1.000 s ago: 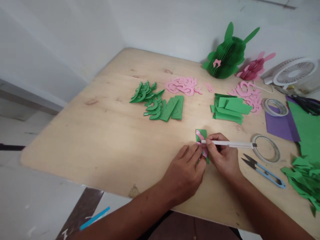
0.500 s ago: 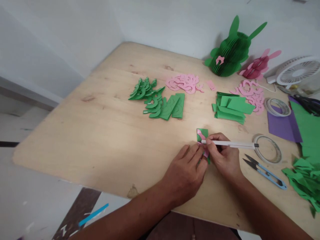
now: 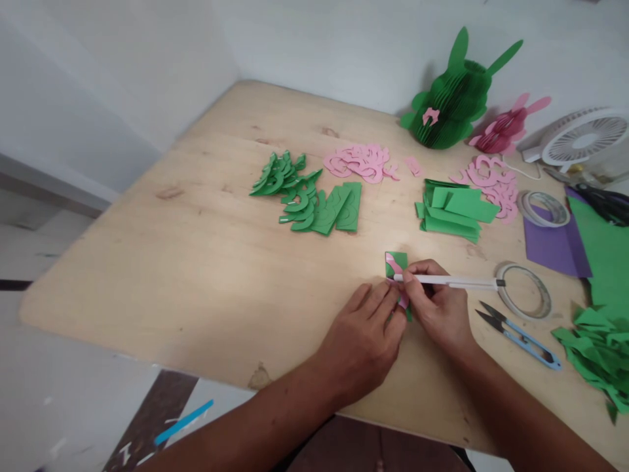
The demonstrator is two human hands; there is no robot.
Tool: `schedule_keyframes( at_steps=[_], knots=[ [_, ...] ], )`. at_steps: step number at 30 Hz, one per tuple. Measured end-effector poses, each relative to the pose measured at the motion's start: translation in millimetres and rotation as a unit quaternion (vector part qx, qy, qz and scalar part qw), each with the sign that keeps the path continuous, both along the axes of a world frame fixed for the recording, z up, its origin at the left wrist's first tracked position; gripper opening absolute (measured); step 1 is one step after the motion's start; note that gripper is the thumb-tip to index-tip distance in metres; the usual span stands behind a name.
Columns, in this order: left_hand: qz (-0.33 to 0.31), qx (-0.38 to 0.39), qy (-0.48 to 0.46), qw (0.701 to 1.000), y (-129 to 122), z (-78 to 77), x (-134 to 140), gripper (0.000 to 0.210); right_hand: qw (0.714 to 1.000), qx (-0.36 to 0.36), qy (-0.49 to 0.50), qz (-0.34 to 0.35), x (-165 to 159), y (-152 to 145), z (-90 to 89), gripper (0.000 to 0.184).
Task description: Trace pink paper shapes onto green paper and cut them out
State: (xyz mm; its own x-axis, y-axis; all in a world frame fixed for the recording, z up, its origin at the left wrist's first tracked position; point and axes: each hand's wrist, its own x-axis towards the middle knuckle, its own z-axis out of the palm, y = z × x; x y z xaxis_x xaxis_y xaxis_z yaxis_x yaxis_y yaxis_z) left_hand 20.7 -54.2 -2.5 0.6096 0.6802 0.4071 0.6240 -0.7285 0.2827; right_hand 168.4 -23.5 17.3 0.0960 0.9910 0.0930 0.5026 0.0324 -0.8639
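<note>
My right hand (image 3: pixel 439 308) is closed around a white pen (image 3: pixel 457 282), which lies almost level, its tip over a small green paper piece (image 3: pixel 399 257). A pink paper cutout (image 3: pixel 393 265) rests on top of that piece, close to the pen tip. With its fingers stretched out, my left hand (image 3: pixel 366 341) presses down on the lower part of the pink cutout and green paper, hiding much of both. Left of centre on the table lie green paper pieces with drawn curved outlines (image 3: pixel 331 208) and cut green curved shapes (image 3: pixel 280 174).
Blue-handled thread snips (image 3: pixel 521 337) and a tape roll (image 3: pixel 545 288) lie right of my hands. Folded green strips (image 3: pixel 455 210), pink cutouts (image 3: pixel 361 160), green scraps (image 3: pixel 597 347) and purple paper (image 3: pixel 557 249) surround the workspace. Behind stand a green paper rabbit (image 3: pixel 452 98) and a white fan (image 3: pixel 584 137).
The whole view has shifted slightly. Both hands keep the same pose, and the pen tip stays at the pink cutout with hardly any visible movement.
</note>
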Motion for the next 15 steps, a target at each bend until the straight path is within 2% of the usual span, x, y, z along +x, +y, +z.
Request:
schedule_keyframes(
  at_steps=[7, 15],
  knots=[
    [-0.001, 0.007, 0.002, 1.000, 0.8, -0.3, -0.5, 0.032, 1.000, 0.001, -0.010, -0.012, -2.1, 0.6, 4.6, 0.010],
    [0.000, 0.010, 0.003, 1.000, 0.8, 0.3, -0.5, 0.032, 1.000, -0.001, -0.009, -0.008, 0.2, -0.5, 2.0, 0.009]
  ],
)
